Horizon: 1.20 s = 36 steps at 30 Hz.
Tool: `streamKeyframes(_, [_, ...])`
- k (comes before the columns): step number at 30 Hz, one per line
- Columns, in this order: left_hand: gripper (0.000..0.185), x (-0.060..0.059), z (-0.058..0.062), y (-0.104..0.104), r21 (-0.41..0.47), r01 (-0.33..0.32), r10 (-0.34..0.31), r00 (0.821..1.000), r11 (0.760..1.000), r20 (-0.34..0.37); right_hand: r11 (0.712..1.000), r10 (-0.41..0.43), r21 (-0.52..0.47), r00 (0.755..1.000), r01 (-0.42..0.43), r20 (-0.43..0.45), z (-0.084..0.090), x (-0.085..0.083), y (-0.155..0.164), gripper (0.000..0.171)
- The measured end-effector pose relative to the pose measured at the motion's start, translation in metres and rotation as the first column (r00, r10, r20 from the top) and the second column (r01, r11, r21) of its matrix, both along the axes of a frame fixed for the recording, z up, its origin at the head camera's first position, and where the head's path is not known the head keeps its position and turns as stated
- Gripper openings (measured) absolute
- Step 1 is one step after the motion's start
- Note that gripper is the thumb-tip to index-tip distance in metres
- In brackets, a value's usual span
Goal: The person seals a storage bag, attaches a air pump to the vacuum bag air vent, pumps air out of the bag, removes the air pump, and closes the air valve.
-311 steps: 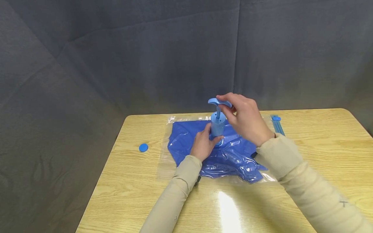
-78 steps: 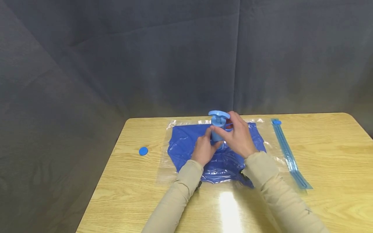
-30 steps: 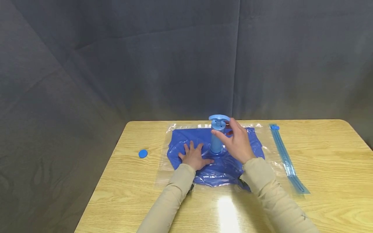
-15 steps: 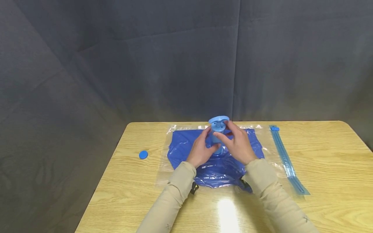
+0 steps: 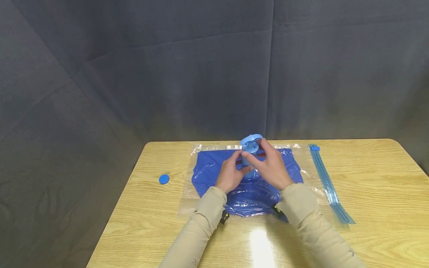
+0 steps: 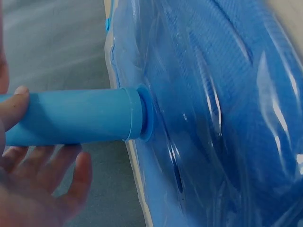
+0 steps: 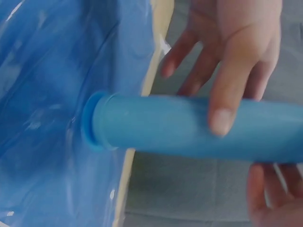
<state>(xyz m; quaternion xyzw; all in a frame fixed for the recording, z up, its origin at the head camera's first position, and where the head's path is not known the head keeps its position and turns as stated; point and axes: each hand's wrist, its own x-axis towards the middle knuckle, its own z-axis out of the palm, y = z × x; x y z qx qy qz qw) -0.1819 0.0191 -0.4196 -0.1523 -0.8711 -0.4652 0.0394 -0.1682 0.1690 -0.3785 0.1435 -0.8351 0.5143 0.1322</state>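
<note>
A light-blue hand pump [image 5: 249,160] stands upright on the valve of a clear vacuum storage bag [image 5: 306,163] with blue cloth [image 5: 209,160] inside. My right hand [image 5: 273,167] holds the upper barrel just under the handle, its thumb across the front. Lower down, my left hand [image 5: 230,174] curls loosely round the barrel, thumb in front and fingers behind. Both wrist views show the pump's foot seated against the valve ring [image 6: 146,113]. Whether the left thumb presses on the barrel is hard to tell.
On the wooden table [image 5: 134,223], a round blue cap [image 5: 164,179] lies left of the bag. Along the bag's right edge runs a blue zip strip [image 5: 325,178] with a slider [image 5: 315,148]. A dark curtain [image 5: 201,74] hangs behind.
The pump's handle, pulled up ten seconds ago, is down and has turned slightly. My left hand, spread flat on the bag one second ago, is back round the barrel. My right hand moved from handle to barrel.
</note>
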Motion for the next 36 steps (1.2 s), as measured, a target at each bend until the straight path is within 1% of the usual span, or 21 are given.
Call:
streamKeyframes(3, [0.046,0.001,-0.001,0.002,-0.032,-0.045,0.043,0.998,0.998,-0.034,0.998,-0.05,-0.031,0.999,0.05,0.013,0.006,0.001,-0.006,0.049])
streamKeyframes(5, [0.049,0.002,-0.002,0.004,-0.055,-0.077,0.074,0.996,0.996,-0.056,0.995,-0.084,-0.048,0.996,0.085,0.006,0.008,0.001,-0.009,0.05])
streamKeyframes(8, [0.055,0.004,-0.001,0.006,-0.075,-0.111,0.105,0.991,0.991,-0.083,0.99,-0.129,-0.064,0.992,0.128,-0.002,0.01,0.002,-0.013,0.049])
streamKeyframes(12, [0.061,0.005,-0.001,0.008,-0.11,-0.135,0.122,0.986,0.985,-0.118,0.985,-0.157,-0.065,0.988,0.157,0.002,0.009,0.002,-0.014,0.045])
streamKeyframes(16, [0.059,0.005,-0.002,0.008,-0.105,-0.138,0.123,0.984,0.985,-0.131,0.986,-0.152,-0.071,0.988,0.151,0.0,0.008,0.001,-0.014,0.042])
streamKeyframes(20, [0.056,0.005,-0.004,0.008,-0.097,-0.136,0.124,0.985,0.986,-0.124,0.987,-0.14,-0.079,0.99,0.14,0.008,0.009,0.001,-0.014,0.041])
streamKeyframes(26, [0.054,0.004,-0.003,0.007,-0.078,-0.118,0.111,0.99,0.99,-0.09,0.99,-0.112,-0.088,0.994,0.113,0.015,0.01,0.001,-0.011,0.038])
streamKeyframes(30, [0.056,0.004,-0.001,0.005,-0.057,-0.105,0.101,0.993,0.993,-0.062,0.993,-0.084,-0.085,0.996,0.083,-0.01,0.008,0.0,-0.008,0.036])
streamKeyframes(36, [0.063,0.004,0.006,0.006,0.041,-0.067,0.068,0.998,0.997,-0.018,0.995,-0.046,-0.092,0.998,0.041,-0.049,0.008,-0.001,-0.004,0.039])
